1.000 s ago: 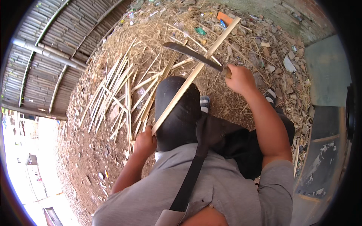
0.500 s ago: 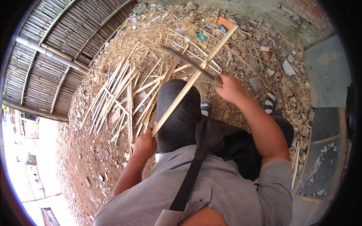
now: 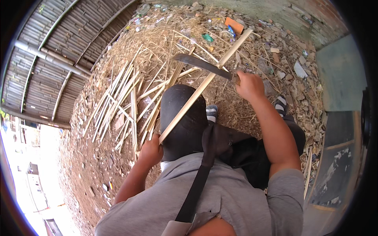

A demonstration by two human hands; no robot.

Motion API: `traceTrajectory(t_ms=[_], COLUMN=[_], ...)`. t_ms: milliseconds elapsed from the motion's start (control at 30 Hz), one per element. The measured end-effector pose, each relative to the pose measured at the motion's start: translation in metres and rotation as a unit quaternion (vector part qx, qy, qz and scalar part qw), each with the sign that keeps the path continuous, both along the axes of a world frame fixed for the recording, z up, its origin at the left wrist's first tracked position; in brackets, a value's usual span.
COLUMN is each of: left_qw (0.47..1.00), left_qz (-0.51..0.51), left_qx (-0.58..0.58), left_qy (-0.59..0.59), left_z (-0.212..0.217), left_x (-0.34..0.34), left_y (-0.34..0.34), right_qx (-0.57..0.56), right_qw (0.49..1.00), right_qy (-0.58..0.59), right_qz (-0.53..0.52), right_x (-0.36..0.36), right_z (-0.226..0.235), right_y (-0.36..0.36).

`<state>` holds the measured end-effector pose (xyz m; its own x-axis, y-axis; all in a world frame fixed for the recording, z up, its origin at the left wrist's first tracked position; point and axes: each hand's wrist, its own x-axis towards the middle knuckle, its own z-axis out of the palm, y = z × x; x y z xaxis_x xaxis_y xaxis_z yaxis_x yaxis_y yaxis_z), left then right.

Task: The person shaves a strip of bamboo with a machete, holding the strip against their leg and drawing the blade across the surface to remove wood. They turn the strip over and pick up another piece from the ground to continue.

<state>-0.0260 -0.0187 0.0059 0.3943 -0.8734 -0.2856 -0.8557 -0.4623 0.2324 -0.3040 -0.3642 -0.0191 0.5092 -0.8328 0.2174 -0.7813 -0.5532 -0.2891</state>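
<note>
Both hands full | left hand [image 3: 151, 150] low beside dark knee [image 3: 175, 103], curled round long pale strip [image 3: 188, 107] | right hand [image 3: 251, 85] farther out, arm a bit bent, curled round big knife [image 3: 197, 62] | strip slanted over knee, under knife | held ends hidden; any touch between strip and knife hard to tell

Dark grey blade [image 3: 197, 62], pale yellow strip [image 3: 204, 83].

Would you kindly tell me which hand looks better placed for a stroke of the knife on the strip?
Probably the right hand: it grips the knife, which crosses over the strip in this view. The left hand is occupied holding the strip's near end.
</note>
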Motion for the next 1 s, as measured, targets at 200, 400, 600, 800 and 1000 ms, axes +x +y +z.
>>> traceTrajectory(t_ms=[200,400,600,800,1000], left_qw=[0.998,0.992,0.994,0.994,0.998], left_qz=[-0.026,-0.032,-0.033,-0.031,0.001], left_qx=[-0.034,-0.053,-0.074,-0.099,-0.057], left_qy=[0.039,0.113,0.078,0.034,0.005], left_z=[-0.018,-0.016,-0.032,-0.030,-0.022], left_x=[0.019,0.033,0.043,0.042,0.030], left_y=[0.002,0.005,0.011,0.013,0.011], right_qx=[-0.086,-0.077,0.135,0.419,0.142], right_qw=[0.995,0.995,0.981,0.859,0.956], right_qy=[-0.045,-0.057,-0.139,-0.279,-0.230], right_qz=[0.003,0.016,0.026,0.094,0.115], right_x=[-0.003,0.008,0.018,0.014,0.024], right_z=[-0.031,-0.019,-0.027,-0.042,-0.013], right_y=[0.001,0.010,0.010,0.003,0.024])
